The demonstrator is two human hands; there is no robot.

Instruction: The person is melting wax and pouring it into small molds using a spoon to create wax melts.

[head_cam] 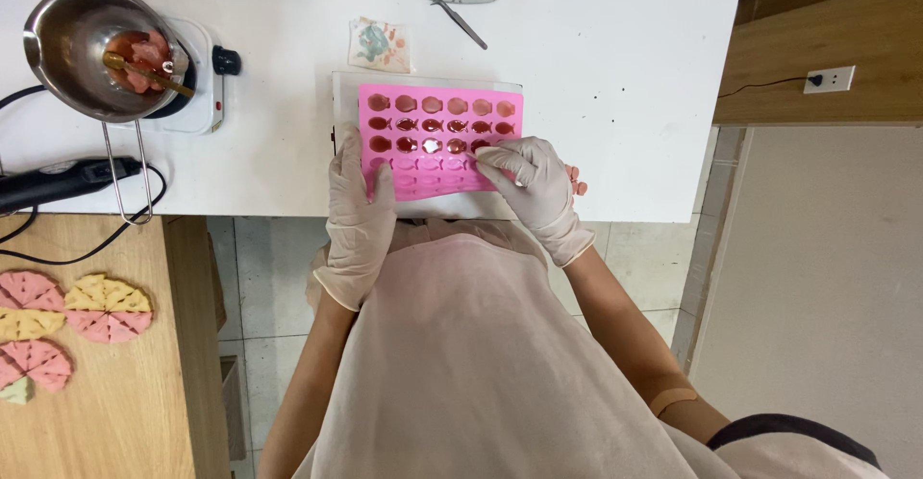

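Left hand lies flat, fingers together, pressing the 7 o'clock corner of the pink silicone mold, likely to steady it on the white tabletop. Right hand at 5 o'clock pinches a thin tool, tip at a filled cavity.

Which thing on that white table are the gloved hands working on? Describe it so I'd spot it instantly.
On the white table, near its front edge, both gloved hands rest on a flat pink mould lying on a white board. It is the only bright pink sheet there, dotted with rows of small cavities, some holding dark red filling.
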